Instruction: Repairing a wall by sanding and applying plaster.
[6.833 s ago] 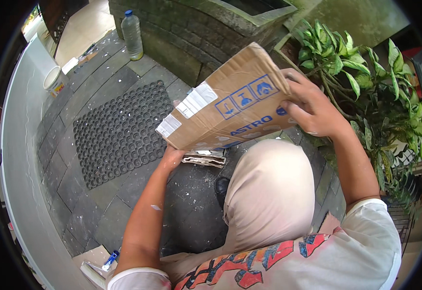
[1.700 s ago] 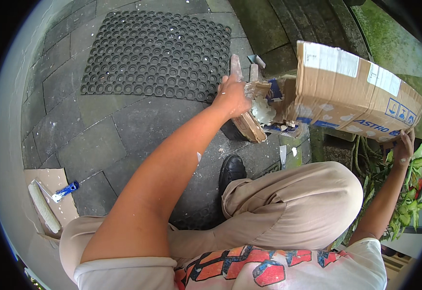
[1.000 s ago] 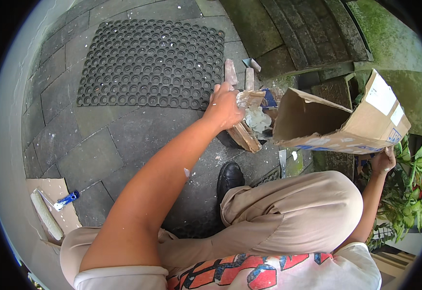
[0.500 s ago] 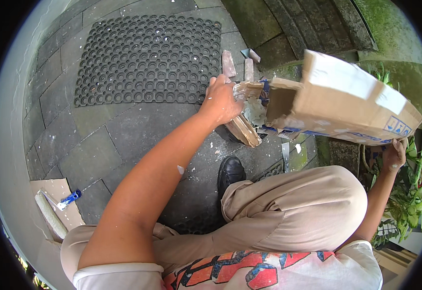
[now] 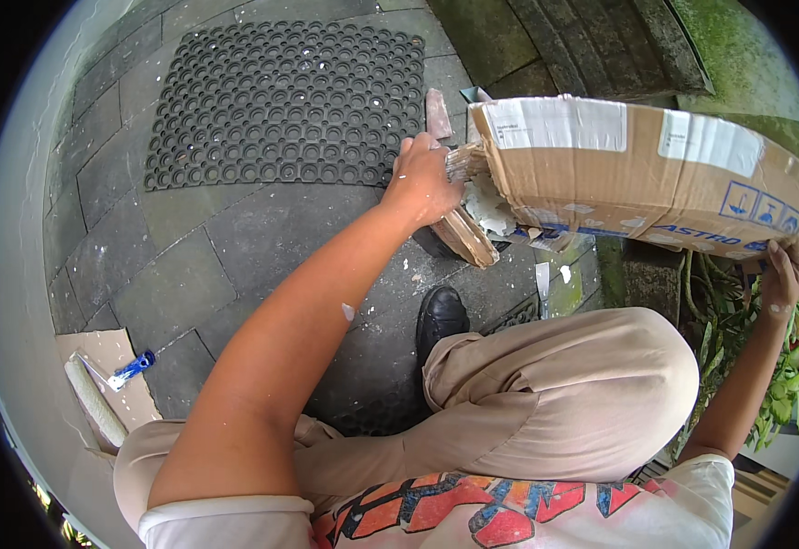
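A large, torn brown cardboard box [image 5: 592, 188] with white labels and blue print is held up at the right in front of me. The fingers of my right hand [image 5: 782, 273] are closed on its lower right edge. My left hand [image 5: 421, 181] grips a folded, ragged piece of cardboard [image 5: 465, 240] at the box's left end. Crumpled whitish scraps [image 5: 488, 209] sit between that piece and the box. Whether the two parts are still joined cannot be made out. My left fingertips are partly hidden behind the cardboard.
A black rubber mat [image 5: 285, 105] lies beyond my left hand, near a pinkish block [image 5: 437, 114]. A scraper [image 5: 543, 288] rests on the paving by my black shoe [image 5: 442, 316]. At lower left, a paint roller [image 5: 97, 403] lies on a cardboard sheet [image 5: 134, 393]. Leafy plants [image 5: 784, 393] stand at right.
The box has swung so its labelled side faces me more, its left end coming over toward my left hand. My right hand has moved right and slightly up. My left hand keeps its grip.
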Motion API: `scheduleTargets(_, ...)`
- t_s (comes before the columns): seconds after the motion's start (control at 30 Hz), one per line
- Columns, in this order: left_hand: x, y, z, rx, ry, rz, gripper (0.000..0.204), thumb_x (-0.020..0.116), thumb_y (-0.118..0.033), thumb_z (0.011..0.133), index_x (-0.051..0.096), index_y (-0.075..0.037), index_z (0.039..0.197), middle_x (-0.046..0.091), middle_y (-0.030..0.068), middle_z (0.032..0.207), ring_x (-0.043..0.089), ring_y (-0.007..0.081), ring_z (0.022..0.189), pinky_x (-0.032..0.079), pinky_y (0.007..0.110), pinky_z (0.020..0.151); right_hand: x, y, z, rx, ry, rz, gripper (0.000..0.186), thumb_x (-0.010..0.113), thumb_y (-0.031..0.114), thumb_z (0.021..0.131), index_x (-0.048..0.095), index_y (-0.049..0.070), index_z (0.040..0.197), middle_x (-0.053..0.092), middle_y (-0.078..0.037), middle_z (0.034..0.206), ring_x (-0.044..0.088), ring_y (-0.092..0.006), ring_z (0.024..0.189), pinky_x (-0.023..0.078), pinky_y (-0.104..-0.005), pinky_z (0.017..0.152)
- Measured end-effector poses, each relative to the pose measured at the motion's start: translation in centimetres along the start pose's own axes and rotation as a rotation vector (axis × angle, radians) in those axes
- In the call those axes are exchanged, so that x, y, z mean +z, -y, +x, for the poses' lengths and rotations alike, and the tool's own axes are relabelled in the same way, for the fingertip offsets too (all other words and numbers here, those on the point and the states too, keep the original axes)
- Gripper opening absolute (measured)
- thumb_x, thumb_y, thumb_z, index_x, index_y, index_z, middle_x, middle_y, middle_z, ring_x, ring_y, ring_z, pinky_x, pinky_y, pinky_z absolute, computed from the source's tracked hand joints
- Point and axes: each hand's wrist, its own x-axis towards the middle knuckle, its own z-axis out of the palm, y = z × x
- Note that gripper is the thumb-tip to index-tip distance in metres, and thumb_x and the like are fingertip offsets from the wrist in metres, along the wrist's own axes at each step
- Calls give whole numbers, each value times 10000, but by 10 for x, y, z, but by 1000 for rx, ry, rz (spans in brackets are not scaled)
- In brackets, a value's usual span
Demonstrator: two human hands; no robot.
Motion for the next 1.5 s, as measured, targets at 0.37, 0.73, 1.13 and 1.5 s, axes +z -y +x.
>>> scheduleTargets(0.37, -1, 14, -1, 57, -125, 12, 310, 669, -172, 765, 698, -49, 1048, 532, 198, 1074, 471, 372, 1084, 416, 416, 968, -52, -12, 6, -56, -134, 385, 534, 505, 117, 914, 369, -57, 1400, 498, -148, 1346, 494, -253, 1244, 353, -375, 1058)
scheduleTargets(0.73, -15, 23, -32, -7, -90, -20, 416, 694, -189, 730, 673, 36, 1079, 536, 225, 1132, 485, 385, 1098, 413, 414, 1001, 218, -3, 124, 189, -406, 793, 316, 604, 82, 869, 639, -68, 1144, 641, -133, 1183, 592, -214, 1098, 444, -346, 1026)
scheduleTargets(1.13, -14, 20, -61, 0, -136, 5, 301, 707, -178, 750, 682, 14, 980, 509, 200, 1131, 461, 377, 1072, 411, 442, 966, 465, -61, 219, 409, 324, 942, 261, 597, 97, 869, 606, 11, 1115, 665, -106, 1022, 642, -227, 899, 521, -369, 860)
scheduleTargets(1.5, -8, 19, -54, -67, -160, -91, 285, 705, -183, 762, 674, 21, 960, 516, 199, 1125, 467, 367, 1095, 408, 421, 969, 441, -78, 185, 314, 166, -121, 618, 662, 443, 904, 566, -59, 1252, 636, -177, 1160, 623, -251, 1005, 505, -430, 866)
